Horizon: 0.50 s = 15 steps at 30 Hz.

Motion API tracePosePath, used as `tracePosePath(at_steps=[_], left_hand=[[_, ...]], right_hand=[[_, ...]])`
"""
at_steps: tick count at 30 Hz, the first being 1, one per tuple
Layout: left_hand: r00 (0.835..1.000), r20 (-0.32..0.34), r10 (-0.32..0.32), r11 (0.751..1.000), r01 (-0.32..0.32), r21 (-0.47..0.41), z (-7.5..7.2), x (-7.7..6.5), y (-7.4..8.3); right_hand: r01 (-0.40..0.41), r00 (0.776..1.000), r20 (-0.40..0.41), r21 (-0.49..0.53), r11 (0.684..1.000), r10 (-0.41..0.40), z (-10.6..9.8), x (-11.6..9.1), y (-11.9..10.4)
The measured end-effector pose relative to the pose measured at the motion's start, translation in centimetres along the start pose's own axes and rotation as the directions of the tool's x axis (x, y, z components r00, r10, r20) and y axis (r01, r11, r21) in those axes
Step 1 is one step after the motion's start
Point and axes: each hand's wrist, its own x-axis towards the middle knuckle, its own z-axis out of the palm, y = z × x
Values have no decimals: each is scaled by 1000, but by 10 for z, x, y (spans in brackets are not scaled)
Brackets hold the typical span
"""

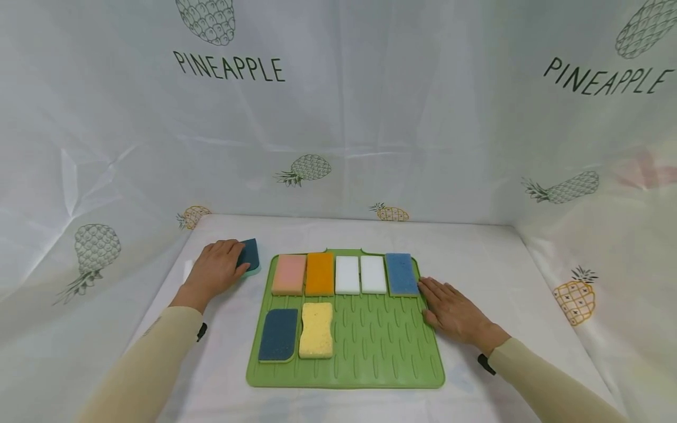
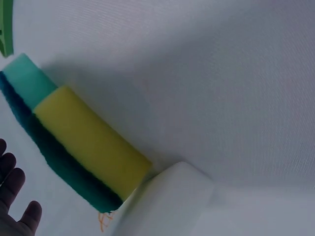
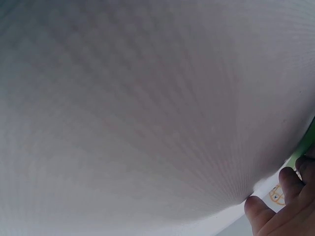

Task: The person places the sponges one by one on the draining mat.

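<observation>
My left hand (image 1: 217,267) hovers at the left over a small row of sponges, its fingers spread and holding nothing. In the left wrist view its fingers (image 2: 14,189) stand apart from a yellow sponge (image 2: 93,140) with a dark green scouring side. A teal sponge (image 2: 30,78) with a blue scouring side (image 1: 250,256) stands at one end of that row, and a white sponge block (image 2: 165,204) at the other. My right hand (image 1: 455,311) rests with straight fingers at the right edge of a green ridged mat (image 1: 381,373), near a blue sponge (image 1: 402,274).
Along the mat's back edge lie a pink sponge (image 1: 289,274), an orange sponge (image 1: 319,274) and two white sponge blocks (image 1: 347,275), left of the blue one. In front lie a dark blue sponge (image 1: 278,335) and a pale yellow sponge (image 1: 316,331). Pineapple-printed cloth (image 1: 412,135) hangs behind.
</observation>
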Motion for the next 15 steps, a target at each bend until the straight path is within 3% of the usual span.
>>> tracePosePath(at_steps=[10, 15], left_hand=[[999, 40, -12, 1000, 12, 4, 9, 2, -3], [1000, -4, -27, 1000, 27, -4, 15, 1, -1]], right_hand=[[-14, 999, 36, -14, 1000, 14, -2, 1, -2], [-16, 999, 39, -19, 1000, 16, -2, 1, -1]])
